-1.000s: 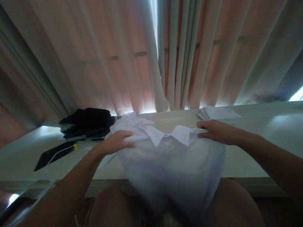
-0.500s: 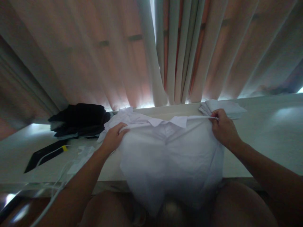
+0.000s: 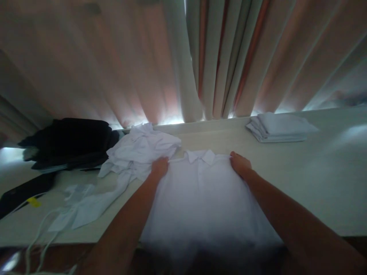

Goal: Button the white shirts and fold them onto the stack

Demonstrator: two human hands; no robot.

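Observation:
A white collared shirt (image 3: 200,194) is stretched out in front of me, its collar at the far end and its lower part hanging past the table's front edge into shadow. My left hand (image 3: 160,167) is closed on the shirt's left shoulder. At the right shoulder, my right hand (image 3: 241,164) grips the cloth with its fingers closed. Just beyond my left hand lies a crumpled heap of white clothing (image 3: 143,143). Farther back on the right sits a folded white stack (image 3: 282,128).
A pile of dark folded clothes (image 3: 71,141) stands at the back left of the pale table (image 3: 309,183). Nearer lie a flat black object (image 3: 25,193) with a yellow tag (image 3: 33,201) and white cables (image 3: 43,240). Curtains (image 3: 137,68) hang along the back edge.
Both hands have moved closer together and lower in view, with the shirt between them. The collar now lies nearer to me, apart from the folded stack. The view has shifted slightly.

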